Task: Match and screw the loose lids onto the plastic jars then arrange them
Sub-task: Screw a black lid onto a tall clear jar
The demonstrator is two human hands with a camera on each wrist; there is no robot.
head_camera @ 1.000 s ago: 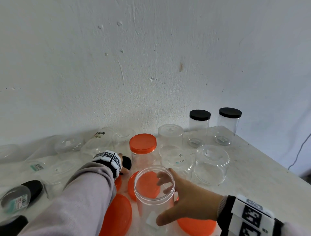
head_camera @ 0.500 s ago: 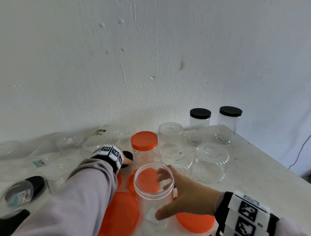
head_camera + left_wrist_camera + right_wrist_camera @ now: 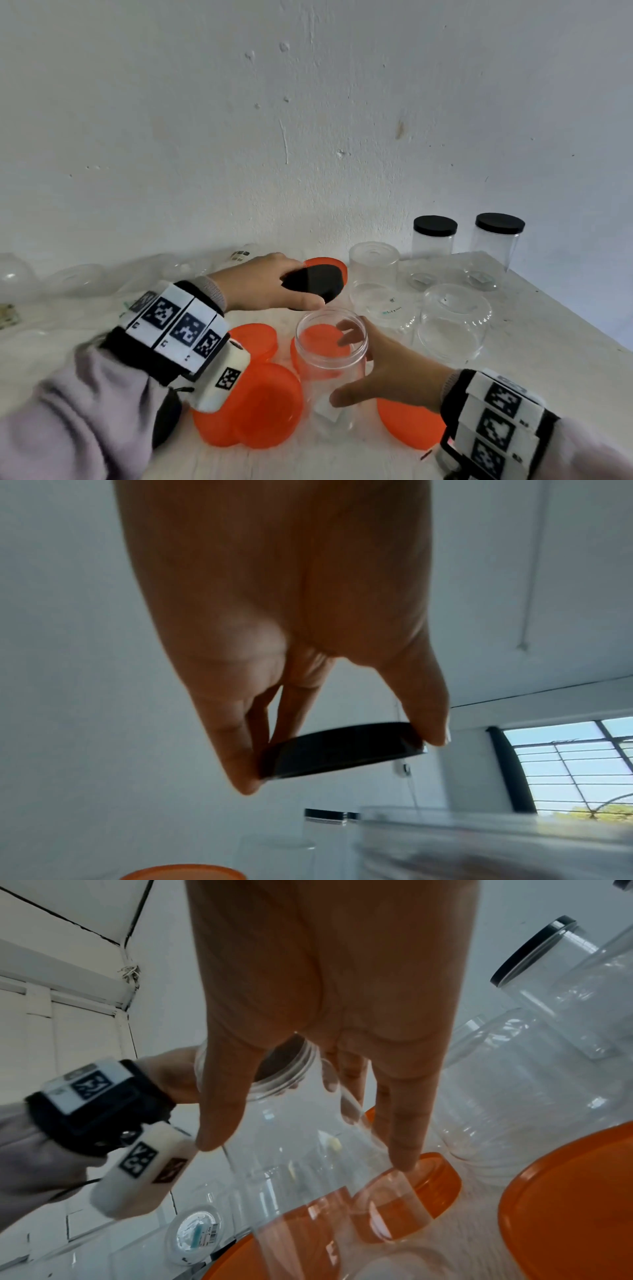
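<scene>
On the far left of my head view I see clear lidless jars point(image 3: 82, 279) lying against the wall on the white table point(image 3: 534, 342). My left hand point(image 3: 263, 282) is raised above the table and pinches a black lid point(image 3: 313, 282) by its rim, thumb on the near side and fingers on the far side; the left wrist view shows the fingertips point(image 3: 241, 777) clamped on the lid's edge, the lid tilted. The lid hangs just behind and above the open jar point(image 3: 330, 356), in front of an orange-lidded jar point(image 3: 334, 265).

Loose orange lids point(image 3: 267, 404) lie on the table beneath my left wrist and around the base of the open jar. That jar stands upright near the front centre, mouth uncovered. My right hand point(image 3: 387, 371) grips its wall, thumb on the near side low down, fingers wrapped round the far side near the rim.

Further right sit two upturned clear jars point(image 3: 452, 322), and at the back right corner stand two jars with black lids point(image 3: 435, 236) already on.
</scene>
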